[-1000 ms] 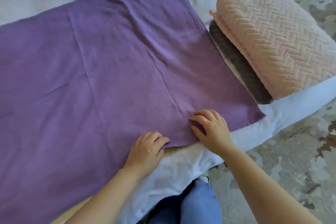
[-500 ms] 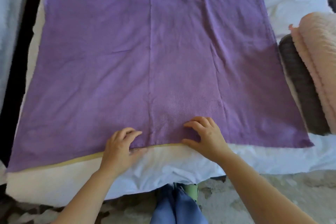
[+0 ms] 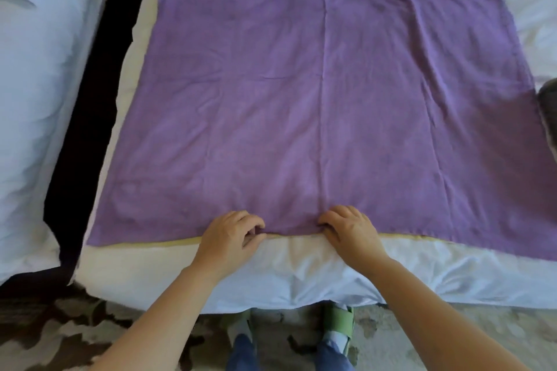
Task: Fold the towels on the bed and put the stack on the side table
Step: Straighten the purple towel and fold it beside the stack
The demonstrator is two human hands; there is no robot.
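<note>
As left hand and right hand pinch it, towel lies flat.

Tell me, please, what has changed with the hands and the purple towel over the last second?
Both hands slid left along the near hem of the flat purple cloth towel to its middle crease. The left hand and right hand, earlier resting on it, now pinch that hem with curled fingers. The towel stays spread on the white bed sheet.
</note>
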